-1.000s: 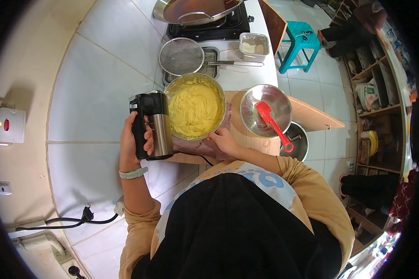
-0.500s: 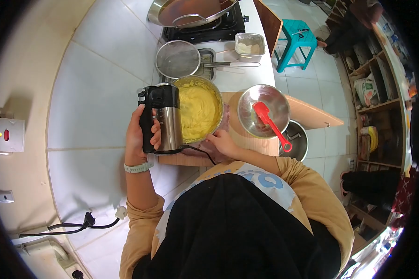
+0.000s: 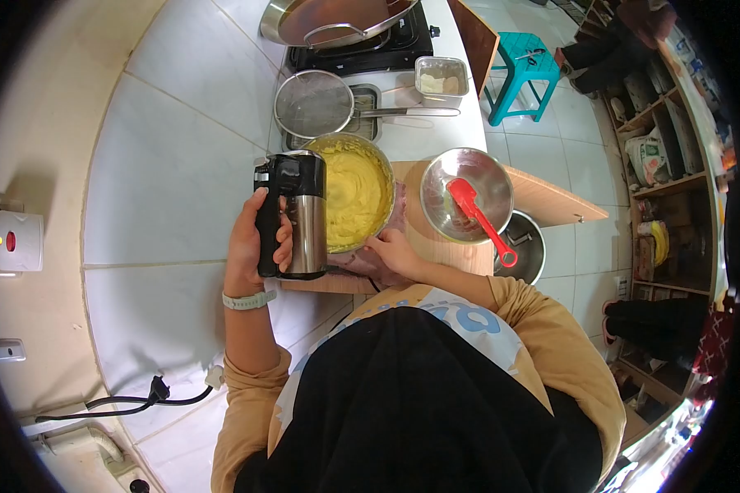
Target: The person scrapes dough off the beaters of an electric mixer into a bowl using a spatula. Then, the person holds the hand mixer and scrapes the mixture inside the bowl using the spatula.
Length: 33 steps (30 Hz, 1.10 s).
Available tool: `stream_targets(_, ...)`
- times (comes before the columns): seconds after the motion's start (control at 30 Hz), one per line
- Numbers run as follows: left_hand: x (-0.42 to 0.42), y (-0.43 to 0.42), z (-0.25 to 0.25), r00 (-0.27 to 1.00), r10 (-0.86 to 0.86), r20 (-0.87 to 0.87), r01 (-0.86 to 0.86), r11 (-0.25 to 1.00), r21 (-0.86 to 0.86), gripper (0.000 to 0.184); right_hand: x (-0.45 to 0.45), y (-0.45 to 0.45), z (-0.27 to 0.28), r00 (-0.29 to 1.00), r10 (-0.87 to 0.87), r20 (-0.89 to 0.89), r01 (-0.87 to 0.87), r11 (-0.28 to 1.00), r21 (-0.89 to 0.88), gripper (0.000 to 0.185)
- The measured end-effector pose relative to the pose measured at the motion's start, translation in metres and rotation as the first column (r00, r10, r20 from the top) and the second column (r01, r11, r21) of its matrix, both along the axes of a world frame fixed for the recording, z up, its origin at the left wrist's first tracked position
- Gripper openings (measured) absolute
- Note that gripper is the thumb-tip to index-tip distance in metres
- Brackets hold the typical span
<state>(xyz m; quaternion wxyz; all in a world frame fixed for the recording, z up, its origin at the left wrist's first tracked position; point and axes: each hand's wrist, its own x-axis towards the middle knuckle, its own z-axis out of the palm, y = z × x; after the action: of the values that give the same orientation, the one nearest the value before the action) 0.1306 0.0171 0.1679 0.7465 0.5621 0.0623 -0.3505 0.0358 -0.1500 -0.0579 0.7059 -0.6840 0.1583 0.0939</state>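
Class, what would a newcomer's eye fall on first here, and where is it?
Probably the bright yellow mixture in the mixing bowl near the centre; the left hand holds a hand mixer hiding the bowl's left edge. Next, the red spatula resting in the second bowl, to the right.

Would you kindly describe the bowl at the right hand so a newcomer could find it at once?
From the black stove at the top, come down past the mesh strainer. Next is the mixing bowl, between the handheld mixer and the metal bowl with the red spatula. Unlike that neighbour, it holds yellow mixture.
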Motion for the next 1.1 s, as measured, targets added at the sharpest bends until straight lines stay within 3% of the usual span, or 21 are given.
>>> stream_targets(0.2, 0.001, 0.004, 0.000, 0.998, 0.034, -0.055, -0.038, 0.996, -0.075, 0.038, 0.000, -0.001, 0.003, 1.000, 0.011, -0.005, -0.011, 1.000, -0.011, 0.043)
stream_targets(0.7, -0.007, 0.007, 0.008, 0.999, 0.050, -0.004, -0.050, 0.998, 0.049, 0.038, 0.000, 0.000, 0.003, 0.999, -0.017, 0.029, 0.017, 1.000, 0.002, 0.041)
stream_targets(1.1, -0.007, 0.015, 0.008, 0.998, 0.067, 0.018, -0.068, 0.997, 0.042, 0.039, 0.001, -0.001, 0.003, 1.000, 0.010, 0.007, -0.010, 0.999, -0.039, 0.044)
